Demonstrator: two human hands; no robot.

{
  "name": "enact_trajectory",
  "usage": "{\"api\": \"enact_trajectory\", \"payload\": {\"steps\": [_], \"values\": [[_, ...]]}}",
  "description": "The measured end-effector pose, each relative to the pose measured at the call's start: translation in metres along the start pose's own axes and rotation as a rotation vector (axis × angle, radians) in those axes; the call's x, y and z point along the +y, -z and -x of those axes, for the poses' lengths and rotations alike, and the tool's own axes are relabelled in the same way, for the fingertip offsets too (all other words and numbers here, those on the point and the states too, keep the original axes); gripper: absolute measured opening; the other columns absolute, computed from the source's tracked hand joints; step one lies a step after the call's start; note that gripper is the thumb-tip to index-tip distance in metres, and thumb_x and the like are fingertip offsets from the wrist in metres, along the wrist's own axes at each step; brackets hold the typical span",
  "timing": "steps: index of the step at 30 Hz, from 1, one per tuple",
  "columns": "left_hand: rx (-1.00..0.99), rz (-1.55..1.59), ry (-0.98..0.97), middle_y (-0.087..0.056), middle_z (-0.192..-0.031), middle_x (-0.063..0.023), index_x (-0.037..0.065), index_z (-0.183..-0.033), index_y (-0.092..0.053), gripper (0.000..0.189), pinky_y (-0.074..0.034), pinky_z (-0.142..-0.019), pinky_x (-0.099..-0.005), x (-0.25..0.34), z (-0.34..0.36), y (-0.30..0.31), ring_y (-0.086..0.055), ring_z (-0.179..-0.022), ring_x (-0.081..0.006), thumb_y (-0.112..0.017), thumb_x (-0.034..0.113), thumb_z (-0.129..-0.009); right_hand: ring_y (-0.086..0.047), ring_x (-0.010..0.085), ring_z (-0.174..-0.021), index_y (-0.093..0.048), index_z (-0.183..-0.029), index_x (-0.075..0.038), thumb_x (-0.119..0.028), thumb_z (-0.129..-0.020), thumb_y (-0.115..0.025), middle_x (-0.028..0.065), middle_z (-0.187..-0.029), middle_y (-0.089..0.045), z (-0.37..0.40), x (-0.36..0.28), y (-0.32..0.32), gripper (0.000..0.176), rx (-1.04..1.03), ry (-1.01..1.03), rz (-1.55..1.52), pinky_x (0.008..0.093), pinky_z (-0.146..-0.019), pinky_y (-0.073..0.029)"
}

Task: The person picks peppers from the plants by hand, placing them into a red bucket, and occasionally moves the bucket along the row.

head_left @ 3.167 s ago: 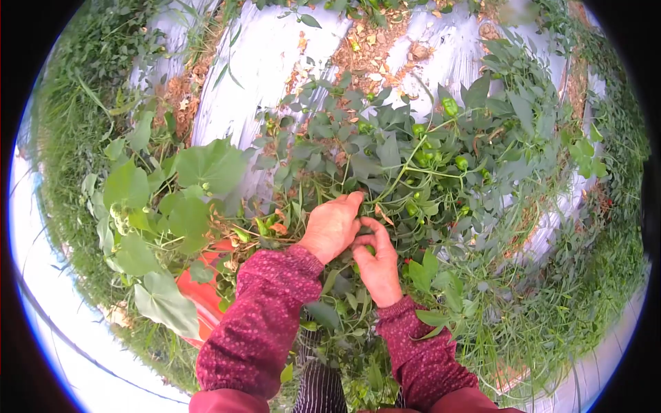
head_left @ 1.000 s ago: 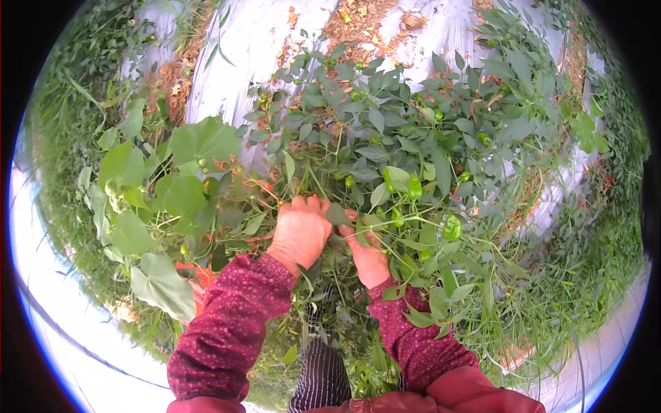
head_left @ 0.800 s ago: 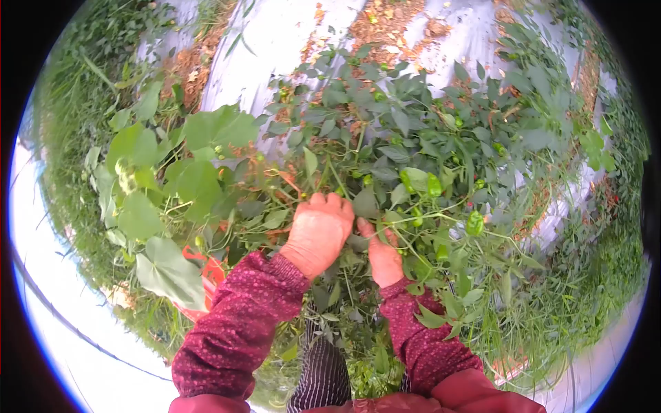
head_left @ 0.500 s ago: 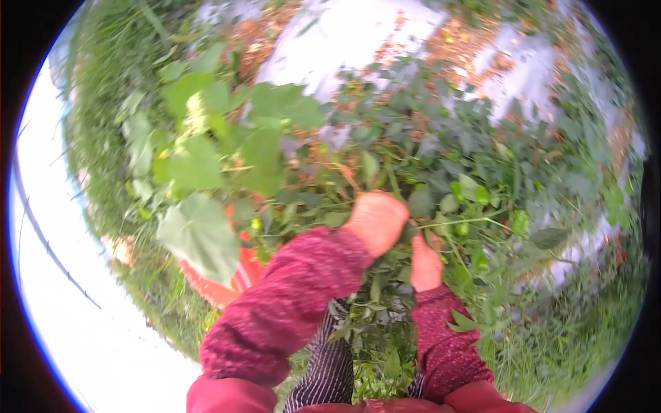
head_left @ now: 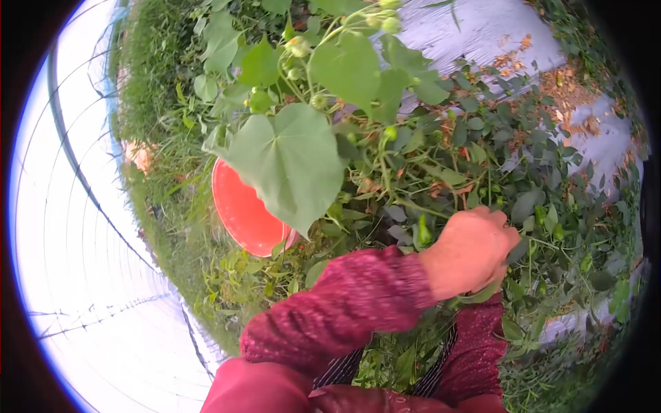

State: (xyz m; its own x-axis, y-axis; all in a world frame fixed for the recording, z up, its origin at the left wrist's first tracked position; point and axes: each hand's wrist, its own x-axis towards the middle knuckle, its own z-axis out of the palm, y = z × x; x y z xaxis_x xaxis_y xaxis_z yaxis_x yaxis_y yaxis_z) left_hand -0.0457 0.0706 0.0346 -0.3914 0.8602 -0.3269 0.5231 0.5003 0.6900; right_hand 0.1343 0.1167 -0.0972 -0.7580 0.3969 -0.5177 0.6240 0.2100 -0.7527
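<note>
My left hand (head_left: 467,253) reaches in from the lower left, its fingers curled together among the stems and leaves of a low pepper plant (head_left: 544,227). What those fingers hold is hidden. My right hand is out of sight behind the left one and the leaves; only its maroon sleeve (head_left: 475,337) shows below. A green pepper (head_left: 423,230) hangs just left of my left hand. A red bucket (head_left: 241,213) stands on the left, partly covered by a large heart-shaped leaf (head_left: 286,162).
A tall broad-leaved plant (head_left: 348,69) with yellowish buds rises at the upper middle. Pale ground sheeting (head_left: 482,34) with dry leaf litter lies behind the plants. Grass (head_left: 158,89) borders the left side, beside a translucent ribbed wall (head_left: 82,206).
The view has shifted, and more of the red bucket shows. My left hand has moved right across the plant, and my right hand, visible before, is now hidden.
</note>
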Motion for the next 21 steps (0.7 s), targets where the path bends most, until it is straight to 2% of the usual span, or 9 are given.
{"api": "enact_trajectory", "payload": {"steps": [3,6,8,11,12,13,17,19,21], "values": [[0.337,0.134,0.031,-0.060,-0.081,-0.0091,0.005,-0.096,-0.063,0.028,-0.049,-0.063,-0.0320,-0.009,0.054,0.058,-0.060,-0.073,-0.0241,-0.071,0.012,-0.070,-0.052,0.0128,-0.099,-0.048,-0.126,-0.007,-0.041,-0.094,-0.048,0.0062,-0.121,-0.051,-0.013,-0.048,0.008,0.046,0.194,-0.720,-0.807,0.0242,-0.085,-0.042],[0.548,0.361,0.513,-0.064,-0.093,-0.0067,0.005,-0.099,-0.063,0.021,-0.051,-0.070,-0.0286,-0.037,0.141,0.098,-0.061,-0.079,-0.0141,-0.065,0.004,-0.078,-0.053,0.0124,-0.094,-0.052,-0.125,-0.009,-0.042,-0.093,-0.049,0.0050,-0.119,-0.054,-0.014,-0.044,0.007,0.046,0.242,-0.512,-0.609,0.0268,-0.078,-0.044],[0.702,0.141,0.695,-0.064,-0.098,-0.0087,0.005,-0.106,-0.062,0.024,-0.051,-0.075,-0.0286,-0.083,0.195,0.109,-0.062,-0.086,-0.0154,-0.060,0.004,-0.083,-0.042,0.0173,-0.123,-0.037,-0.138,-0.008,-0.026,-0.100,-0.039,0.0086,-0.136,-0.042,-0.005,-0.006,0.000,0.042,0.176,0.027,-0.085,0.0300,-0.102,-0.032],[0.605,0.060,0.806,-0.064,-0.104,-0.0110,0.001,-0.108,-0.060,0.026,-0.051,-0.075,-0.0299,-0.151,0.260,0.116,-0.063,-0.089,-0.0173,-0.061,0.006,-0.082,-0.056,0.0179,-0.099,-0.043,-0.136,-0.011,-0.037,-0.094,-0.049,0.0085,-0.124,-0.054,-0.003,0.008,-0.018,0.049,0.312,-0.441,-0.501,0.0310,-0.079,-0.044],[0.548,-0.145,0.763,-0.065,-0.102,-0.0122,0.000,-0.108,-0.060,0.028,-0.050,-0.075,-0.0309,-0.160,0.265,0.113,-0.063,-0.089,-0.0191,-0.062,0.009,-0.082,-0.055,0.0202,-0.104,-0.042,-0.137,-0.014,-0.031,-0.094,-0.050,0.0110,-0.129,-0.052,0.010,0.023,-0.009,0.047,0.102,-0.115,0.165,0.0318,-0.084,-0.043],[0.486,-0.339,0.707,-0.065,-0.101,-0.0133,0.000,-0.108,-0.060,0.029,-0.050,-0.075,-0.0319,-0.165,0.266,0.111,-0.064,-0.089,-0.0209,-0.063,0.011,-0.081,-0.055,0.0202,-0.104,-0.042,-0.137,-0.014,-0.031,-0.094,-0.050,0.0110,-0.129,-0.052,0.010,0.014,-0.007,0.047,0.124,-0.123,0.175,0.0318,-0.084,-0.043],[0.307,-0.220,0.661,-0.068,-0.085,-0.0156,0.000,-0.104,-0.061,0.032,-0.049,-0.072,-0.0350,-0.175,0.262,0.072,-0.066,-0.080,-0.0245,-0.066,0.020,-0.078,-0.052,0.0206,-0.109,-0.047,-0.134,-0.019,-0.043,-0.088,-0.058,0.0116,-0.129,-0.050,-0.007,-0.054,0.013,0.053,0.140,-0.590,-0.360,0.0299,-0.089,-0.038],[0.359,-0.148,0.926,-0.067,-0.081,-0.0163,-0.002,-0.096,-0.063,0.026,-0.048,-0.066,-0.0342,-0.201,0.261,0.044,-0.065,-0.073,-0.0223,-0.063,0.019,-0.079,-0.057,0.0209,-0.093,-0.039,-0.138,-0.018,-0.026,-0.088,-0.061,0.0031,-0.120,-0.052,-0.008,0.003,-0.016,0.055,0.337,-0.482,-1.002,0.0348,-0.077,-0.046],[0.402,-0.117,1.055,-0.067,-0.078,-0.0150,-0.003,-0.090,-0.063,0.023,-0.047,-0.062,-0.0337,-0.208,0.239,0.042,-0.063,-0.069,-0.0210,-0.062,0.018,-0.080,-0.059,0.0262,-0.091,-0.031,-0.142,-0.019,-0.014,-0.083,-0.063,0.0072,-0.117,-0.053,0.008,0.015,-0.012,0.068,0.226,0.103,0.332,0.0355,-0.073,-0.048]]}}
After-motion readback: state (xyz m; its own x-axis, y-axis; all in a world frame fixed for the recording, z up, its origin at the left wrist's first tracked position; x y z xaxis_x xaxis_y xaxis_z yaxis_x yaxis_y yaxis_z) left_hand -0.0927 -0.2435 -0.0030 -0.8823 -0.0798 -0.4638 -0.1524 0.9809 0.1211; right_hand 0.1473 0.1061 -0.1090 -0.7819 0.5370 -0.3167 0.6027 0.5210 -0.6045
